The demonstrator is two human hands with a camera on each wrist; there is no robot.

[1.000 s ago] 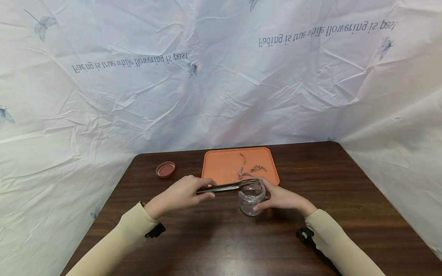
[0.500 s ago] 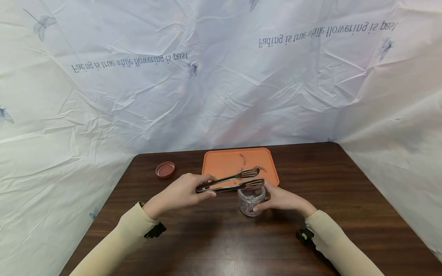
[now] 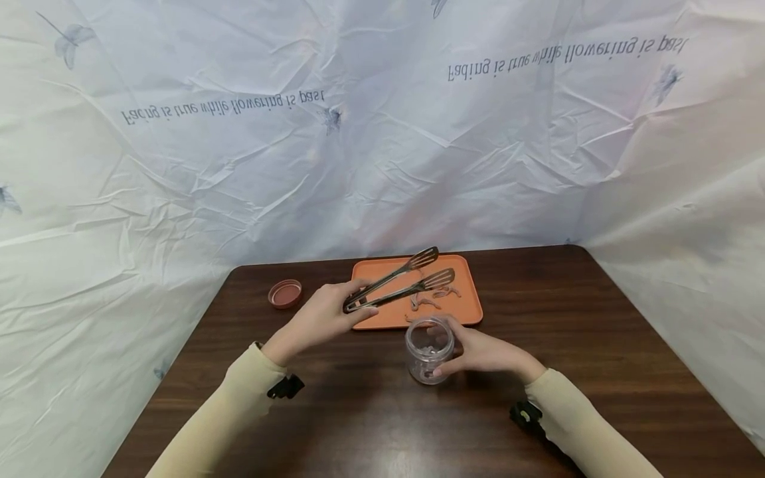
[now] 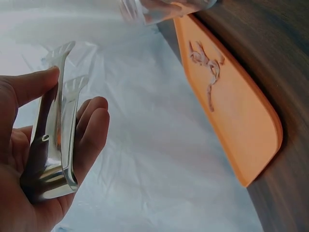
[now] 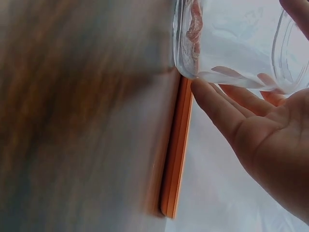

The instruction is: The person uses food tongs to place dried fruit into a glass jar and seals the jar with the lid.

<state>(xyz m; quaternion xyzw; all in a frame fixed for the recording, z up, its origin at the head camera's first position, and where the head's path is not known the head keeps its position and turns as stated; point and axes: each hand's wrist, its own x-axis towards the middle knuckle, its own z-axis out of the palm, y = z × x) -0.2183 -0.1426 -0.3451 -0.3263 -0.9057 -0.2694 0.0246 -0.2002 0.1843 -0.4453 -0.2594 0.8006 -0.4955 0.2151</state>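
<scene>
My left hand [image 3: 319,317] holds metal tongs [image 3: 399,293] by the bent end. Their two slotted heads stand apart over the orange tray [image 3: 388,320], with nothing between them. Several thin pinkish strips, like shredded meat [image 3: 423,303], lie on that tray beneath the tongs. My right hand [image 3: 487,350] grips a clear jar [image 3: 421,365] from its right side, thumb at the front. The jar is uncovered, its mouth facing up. Inside at its base, the right wrist view shows a pinkish strip [image 5: 194,29]. Fingers behind the glass show only in part.
A reddish-brown round lid [image 3: 285,294] lies on the dark wooden table [image 3: 358,411], left of the tray. Behind the table hangs a pale printed sheet [image 3: 382,166], which also runs down both sides.
The tongs moved from the jar's mouth up and away over the tray, and their arms spread apart. The jar shifted slightly toward me in the right hand.
</scene>
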